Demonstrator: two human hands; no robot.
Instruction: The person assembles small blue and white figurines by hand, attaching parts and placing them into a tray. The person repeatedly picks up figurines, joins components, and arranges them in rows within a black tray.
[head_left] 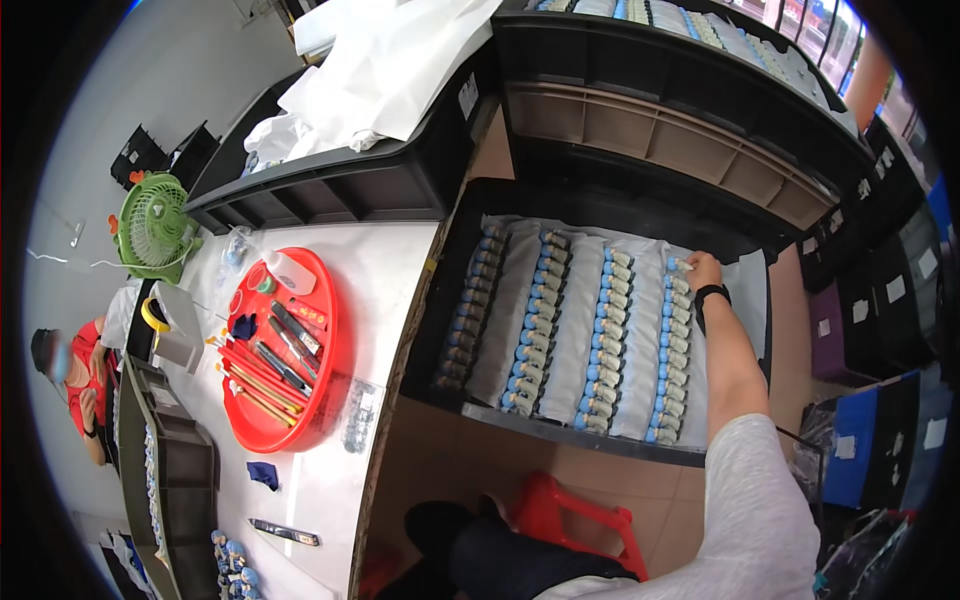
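Observation:
My right hand, with a black band on its wrist, reaches to the far end of the rightmost row in a black crate. Its fingers are closed at a small blue-and-cream figurine that tops this row; the fingertips partly cover it. Several rows of like figurines lie on white lining sheets inside the crate. The leftmost row sits in shade. My left hand is out of view.
On the white table at left stand a red tray of pens and brushes, a marker, a dark blue cloth and a green fan. Black crates are stacked behind and right. A red stool stands below; a co-worker is far left.

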